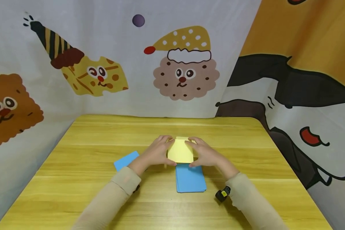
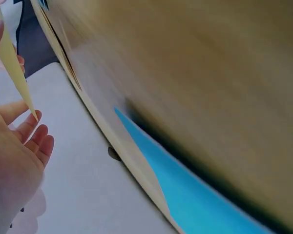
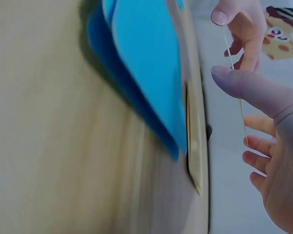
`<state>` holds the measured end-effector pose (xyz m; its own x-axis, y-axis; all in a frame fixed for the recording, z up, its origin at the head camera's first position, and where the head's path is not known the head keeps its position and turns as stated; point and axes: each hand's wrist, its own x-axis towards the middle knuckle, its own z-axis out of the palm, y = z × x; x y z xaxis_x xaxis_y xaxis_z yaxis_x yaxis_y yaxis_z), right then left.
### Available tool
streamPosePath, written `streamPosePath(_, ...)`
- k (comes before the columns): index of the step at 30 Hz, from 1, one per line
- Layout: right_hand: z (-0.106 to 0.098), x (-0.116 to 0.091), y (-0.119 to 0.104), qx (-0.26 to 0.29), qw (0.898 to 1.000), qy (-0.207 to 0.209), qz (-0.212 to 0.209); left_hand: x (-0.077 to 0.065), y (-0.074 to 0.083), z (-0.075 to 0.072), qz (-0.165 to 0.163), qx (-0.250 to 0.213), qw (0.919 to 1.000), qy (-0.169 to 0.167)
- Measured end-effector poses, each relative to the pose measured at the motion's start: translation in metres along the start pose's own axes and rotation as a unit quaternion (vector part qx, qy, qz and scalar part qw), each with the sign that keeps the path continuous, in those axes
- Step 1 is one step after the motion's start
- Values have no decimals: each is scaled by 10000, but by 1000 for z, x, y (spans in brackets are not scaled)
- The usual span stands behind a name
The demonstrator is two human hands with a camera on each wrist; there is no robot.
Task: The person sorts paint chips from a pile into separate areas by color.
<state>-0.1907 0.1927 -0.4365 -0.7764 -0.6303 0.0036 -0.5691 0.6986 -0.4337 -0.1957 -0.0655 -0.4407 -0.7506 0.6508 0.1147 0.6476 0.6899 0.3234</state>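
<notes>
A yellow sheet of paper (image 1: 180, 152) is raised above the table between both hands, bowed a little. My left hand (image 1: 158, 150) holds its left edge, thumb on the near side and fingers on the far side. On its right edge my right hand (image 1: 204, 154) does the same. Seen from the right wrist, the sheet (image 3: 242, 119) is edge-on, thin between thumb and fingers. Just below the hands lies a stack of blue paper sheets (image 1: 191, 179), their edges slightly fanned and lifted at one side in the right wrist view.
Another piece of blue paper (image 1: 126, 160) lies to the left, partly behind my left forearm. More yellow paper (image 3: 194, 141) lies on the wooden table (image 1: 103, 198) beyond the blue stack. A cartoon-printed cloth (image 1: 109, 105) hangs behind the table's far edge.
</notes>
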Motion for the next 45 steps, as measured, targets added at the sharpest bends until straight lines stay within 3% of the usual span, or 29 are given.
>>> streamPosePath(7, -7, 7, 19, 28, 9999, -67, 144, 23, 1, 5, -179, -3, 9996, -204)
streamPosePath(13, -9, 15, 34, 150, 9996, -197, 147, 40, -7, 11, -417, 17, 9985, -363)
streamPosePath(22, -7, 24, 55, 248, 9976, -463, 442, 60, -13, 17, -526, -73, 9972, -534)
streamPosePath(33, 0, 22, 65, 905, 9925, -650, 495, 65, -17, 28, -515, -190, 9958, -727)
streamPosePath(40, 3, 22, 69, 941, 9920, -684, 488, 64, -17, 29, -739, -308, 9930, -869)
streamPosePath(45, 5, 20, 68, 933, 9925, -599, 513, 63, -19, 30, -724, -350, 9934, -818)
